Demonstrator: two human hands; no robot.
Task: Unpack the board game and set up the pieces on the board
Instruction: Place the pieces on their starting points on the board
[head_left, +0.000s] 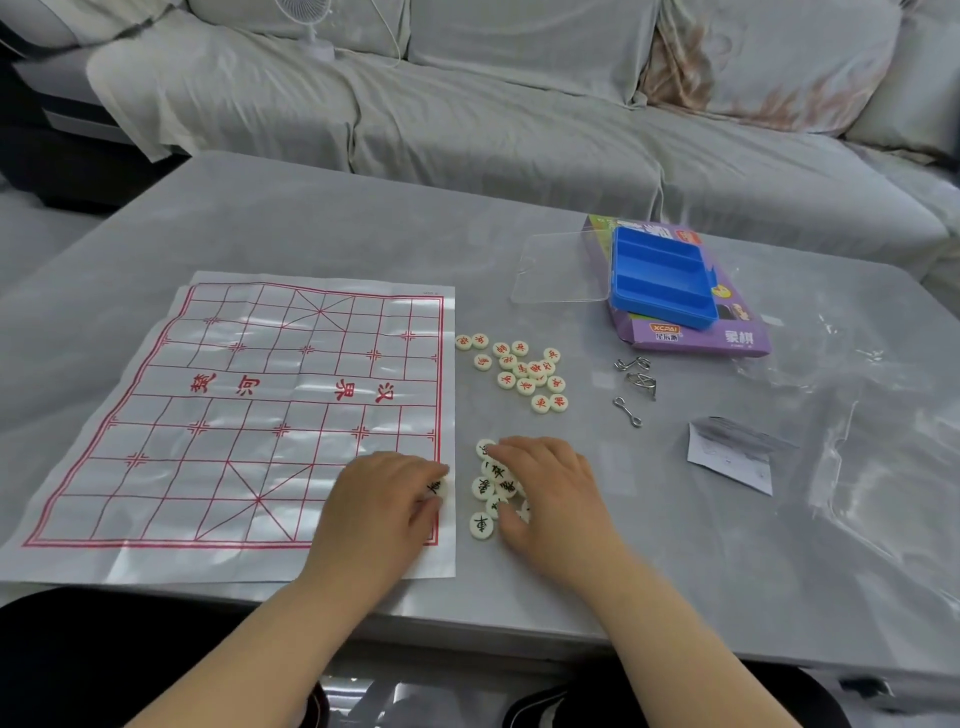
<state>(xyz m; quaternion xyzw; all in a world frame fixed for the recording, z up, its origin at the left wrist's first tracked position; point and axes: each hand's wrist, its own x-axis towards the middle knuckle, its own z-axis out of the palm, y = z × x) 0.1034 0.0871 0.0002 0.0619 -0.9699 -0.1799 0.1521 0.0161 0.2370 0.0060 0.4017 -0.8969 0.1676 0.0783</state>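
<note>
Board (249, 415) spread open on the grey table (311, 218), red grid up, creases catching the light, and we're busy at its near right corner. Our left hand (384, 499) lies across that corner with the fingers curled in. Thumb and fingertips are closed together on a single black-lettered disc (435, 488). That disc sits right at the board's right border line, tucked under the fingertips with the thumb just below it.

Just off the board's right edge, our right hand (550, 493) is down over the heap of black-lettered pieces (483, 488). The fingers are bent and a little apart, fingertips touching the far end of the heap, thumb at its near end. The heap lies between thumb and fingers, part of it hidden under the palm. Whether we've actually got one nipped there, we can't tell.

Farther along that same right edge, beside the board's far half, the red-lettered pieces (519, 371) sit in a loose cluster on the table. Out past the board's far right corner, the blue tray (662, 280) rests on the purple box (727, 338), its clear lid (561, 270) on the side towards the board. Wire puzzles (636, 384) lie right of the red cluster, and a folded paper (727, 457) lies well to the board's right.
</note>
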